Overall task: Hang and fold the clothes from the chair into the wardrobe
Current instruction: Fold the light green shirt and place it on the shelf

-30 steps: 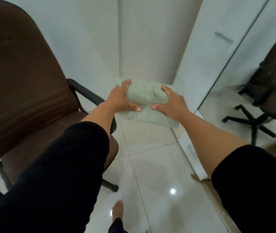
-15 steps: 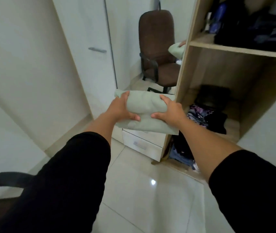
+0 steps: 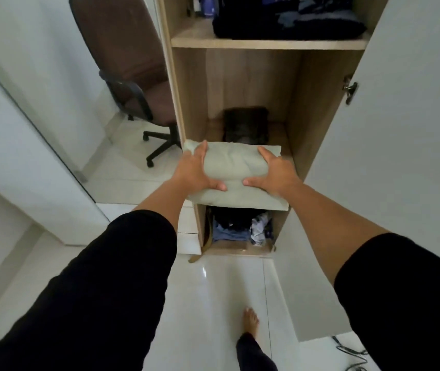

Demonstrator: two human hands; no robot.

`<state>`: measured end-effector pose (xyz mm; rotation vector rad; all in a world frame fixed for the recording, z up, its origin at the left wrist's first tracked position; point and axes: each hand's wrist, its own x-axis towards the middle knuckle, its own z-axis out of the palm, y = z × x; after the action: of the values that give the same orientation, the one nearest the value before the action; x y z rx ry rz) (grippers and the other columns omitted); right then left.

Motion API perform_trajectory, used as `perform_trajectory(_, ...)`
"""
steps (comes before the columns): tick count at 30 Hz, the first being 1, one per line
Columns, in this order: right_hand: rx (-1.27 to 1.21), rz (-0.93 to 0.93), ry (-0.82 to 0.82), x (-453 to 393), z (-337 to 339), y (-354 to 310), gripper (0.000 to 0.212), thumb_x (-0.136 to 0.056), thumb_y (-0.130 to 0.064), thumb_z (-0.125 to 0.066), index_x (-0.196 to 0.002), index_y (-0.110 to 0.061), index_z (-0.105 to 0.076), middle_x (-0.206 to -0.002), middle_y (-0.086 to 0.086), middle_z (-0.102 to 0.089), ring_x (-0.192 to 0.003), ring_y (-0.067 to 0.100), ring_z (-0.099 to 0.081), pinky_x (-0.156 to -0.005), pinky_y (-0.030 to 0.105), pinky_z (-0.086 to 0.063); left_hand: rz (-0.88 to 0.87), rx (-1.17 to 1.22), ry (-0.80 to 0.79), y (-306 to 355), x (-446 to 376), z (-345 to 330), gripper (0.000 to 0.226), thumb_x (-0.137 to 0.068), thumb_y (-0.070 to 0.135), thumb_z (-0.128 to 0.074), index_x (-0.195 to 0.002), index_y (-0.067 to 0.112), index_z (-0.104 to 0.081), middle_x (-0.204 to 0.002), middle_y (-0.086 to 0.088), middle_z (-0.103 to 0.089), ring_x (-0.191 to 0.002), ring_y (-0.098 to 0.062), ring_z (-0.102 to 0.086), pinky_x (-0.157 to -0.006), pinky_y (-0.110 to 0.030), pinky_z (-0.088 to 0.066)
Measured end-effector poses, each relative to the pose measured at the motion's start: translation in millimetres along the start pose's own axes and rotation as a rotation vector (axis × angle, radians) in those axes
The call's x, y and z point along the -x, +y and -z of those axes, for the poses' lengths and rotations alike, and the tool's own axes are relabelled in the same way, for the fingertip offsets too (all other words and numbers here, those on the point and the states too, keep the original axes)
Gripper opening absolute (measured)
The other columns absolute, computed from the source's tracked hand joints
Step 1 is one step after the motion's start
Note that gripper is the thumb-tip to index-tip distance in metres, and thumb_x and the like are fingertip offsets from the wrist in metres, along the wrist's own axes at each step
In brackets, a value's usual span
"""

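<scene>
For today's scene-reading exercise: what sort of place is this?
Probably a bedroom or dressing room: an open wooden wardrobe with dark folded clothes on its shelves, and a brown swivel chair.

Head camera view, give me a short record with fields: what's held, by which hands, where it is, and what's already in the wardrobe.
held: folded pale green cloth garment
grip: left hand and right hand, one at each end
position: in front of the open wooden wardrobe's middle shelf
middle shelf: dark folded item at the back
upper shelf: dark folded clothes
bottom compartment: blue and dark clothes
</scene>
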<state>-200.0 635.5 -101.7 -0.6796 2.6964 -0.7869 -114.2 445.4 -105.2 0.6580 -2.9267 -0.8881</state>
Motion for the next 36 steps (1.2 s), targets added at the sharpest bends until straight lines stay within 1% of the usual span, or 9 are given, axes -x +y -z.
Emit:
perform_trajectory(4, -0.002, -0.06, -0.012, -69.2, 0.0, 31.7, 0.104, -0.069, -0.049, -0.077, -0.151, -0.027, -0.016, -0.145, 0.019, -0.033, -0.132, 0.033, -0.035, -0.107, 0.035, -0.032, 0.017, 0.038, -0.052, 5.0, -77.7, -26.4, 0.132, -0.051, 0.05, -0.087, -0.151, 0.03, -0.002, -0.148, -0.014, -0.023, -0.136, -0.033, -0.029, -0.111, -0.04, -0.028)
perform_trajectory(12, 0.065, -0.085, -0.039, -198.6, -20.5, 77.1, 0.102, -0.07, -0.054, -0.074, -0.15, -0.029, -0.016, -0.147, 0.02, -0.031, -0.134, 0.034, -0.033, -0.109, 0.039, -0.031, 0.056, 0.106, -0.107, -11.7, -209.2, -72.9, 0.131, -0.056, 0.042, -0.087, -0.151, 0.033, 0.004, -0.154, -0.016, -0.013, -0.141, -0.033, -0.022, -0.114, -0.037, -0.025)
perform_trajectory(16, 0.093, -0.092, 0.002, -258.6, -41.5, 98.8, 0.102, -0.069, -0.055, -0.074, -0.15, -0.031, -0.017, -0.149, 0.02, -0.029, -0.136, 0.035, -0.031, -0.111, 0.038, -0.031, 0.074, 0.094, -0.092, -26.2, -269.9, -100.0, 0.133, -0.055, 0.043, -0.087, -0.151, 0.031, 0.004, -0.158, -0.016, -0.001, -0.145, -0.032, -0.014, -0.115, -0.036, -0.022)
perform_trajectory(20, 0.101, -0.101, 0.074, -306.0, -72.2, 134.6, 0.095, -0.074, -0.061, -0.066, -0.15, -0.031, -0.017, -0.151, 0.021, -0.026, -0.137, 0.036, -0.03, -0.111, 0.036, -0.03, 0.037, 0.079, -0.084, -46.8, -325.5, -142.8, 0.135, -0.053, 0.047, -0.087, -0.152, 0.028, 0.004, -0.156, -0.021, -0.002, -0.144, -0.033, -0.017, -0.115, -0.034, -0.025)
perform_trajectory(24, 0.156, -0.229, 0.01, -325.3, -121.6, 176.3, 0.076, -0.087, -0.071, -0.028, -0.151, -0.036, -0.005, -0.157, 0.02, -0.008, -0.141, 0.038, -0.024, -0.112, 0.043, -0.026, 0.06, 0.028, -0.167, -73.6, -346.3, -200.1, 0.137, -0.056, 0.054, -0.083, -0.15, 0.028, 0.012, -0.157, -0.02, 0.002, -0.145, -0.032, -0.012, -0.115, -0.036, -0.023)
perform_trajectory(26, 0.215, -0.272, -0.042, -327.5, -144.8, 192.2, 0.071, -0.088, -0.071, -0.017, -0.148, -0.041, 0.006, -0.156, 0.021, -0.004, -0.138, 0.039, -0.029, -0.109, 0.045, -0.03, 0.093, -0.024, -0.203, -88.0, -348.6, -221.6, 0.139, -0.054, 0.064, -0.078, -0.148, 0.03, 0.018, -0.158, -0.018, 0.0, -0.145, -0.031, -0.015, -0.115, -0.04, -0.025)
perform_trajectory(28, 0.252, -0.287, -0.052, -328.8, -157.9, 201.8, 0.069, -0.087, -0.073, -0.013, -0.146, -0.046, 0.011, -0.154, 0.021, -0.008, -0.134, 0.038, -0.035, -0.104, 0.045, -0.034, 0.125, -0.054, -0.21, -97.1, -349.1, -230.7, 0.141, -0.051, 0.073, -0.073, -0.147, 0.031, 0.022, -0.158, -0.017, -0.003, -0.144, -0.031, -0.018, -0.113, -0.042, -0.026)
perform_trajectory(31, 0.278, -0.298, -0.063, -331.3, -159.3, 206.2, 0.069, -0.086, -0.074, -0.014, -0.144, -0.048, 0.013, -0.152, 0.019, -0.011, -0.131, 0.04, -0.034, -0.102, 0.048, -0.034, 0.142, -0.081, -0.241, -97.6, -350.2, -228.2, 0.142, -0.05, 0.077, -0.07, -0.144, 0.032, 0.026, -0.158, -0.015, 0.0, -0.145, -0.03, -0.016, -0.112, -0.042, -0.026)
perform_trajectory(36, 0.317, -0.298, -0.087, -317.3, -132.4, 182.6, 0.067, -0.09, -0.069, -0.017, -0.146, -0.045, 0.011, -0.158, 0.015, 0.0, -0.143, 0.036, -0.007, -0.112, 0.054, -0.015, 0.149, -0.207, -0.296, -84.3, -333.8, -198.5, 0.142, -0.051, 0.071, -0.075, -0.144, 0.036, 0.026, -0.157, -0.011, 0.019, -0.146, -0.032, 0.01, -0.117, -0.05, -0.014)
